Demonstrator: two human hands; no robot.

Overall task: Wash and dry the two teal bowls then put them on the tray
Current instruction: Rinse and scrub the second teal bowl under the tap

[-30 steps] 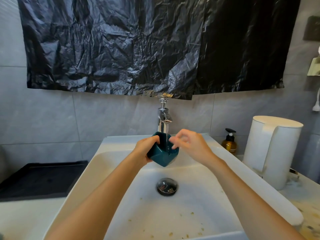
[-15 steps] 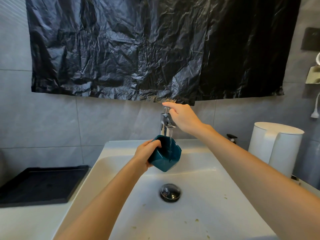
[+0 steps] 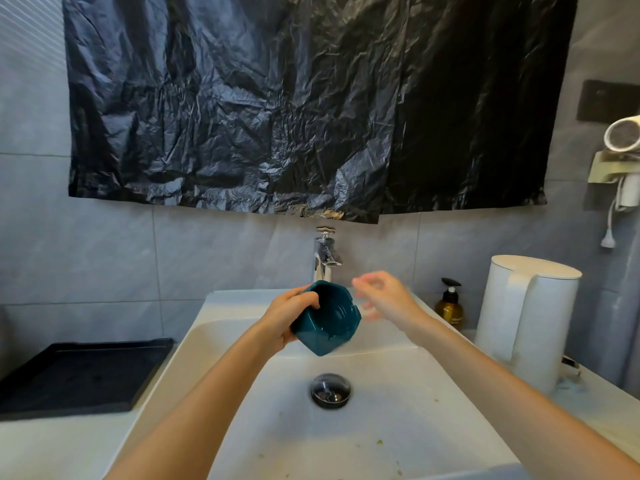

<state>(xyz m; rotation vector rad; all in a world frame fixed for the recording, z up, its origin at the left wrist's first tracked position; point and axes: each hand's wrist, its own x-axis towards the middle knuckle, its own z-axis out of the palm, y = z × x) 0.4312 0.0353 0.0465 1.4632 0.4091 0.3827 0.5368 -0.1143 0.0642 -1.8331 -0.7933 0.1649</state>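
Teal bowl and tray, located against the sink.
One teal bowl (image 3: 327, 320), faceted and glossy, is tilted with its opening toward the camera and gripped by the left hand (image 3: 282, 322) above the sink (image 3: 381, 427). The black tray (image 3: 79, 372) lies flat on the counter (image 3: 52, 445), left of the sink.

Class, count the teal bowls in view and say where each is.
1: the teal bowl is held by the left hand over the sink. Any second bowl is out of view.

The left forearm (image 3: 214, 386) and right forearm (image 3: 485, 382) are bare as far as they show; the left hand (image 3: 280, 323) and right hand (image 3: 384, 299) are bare too.
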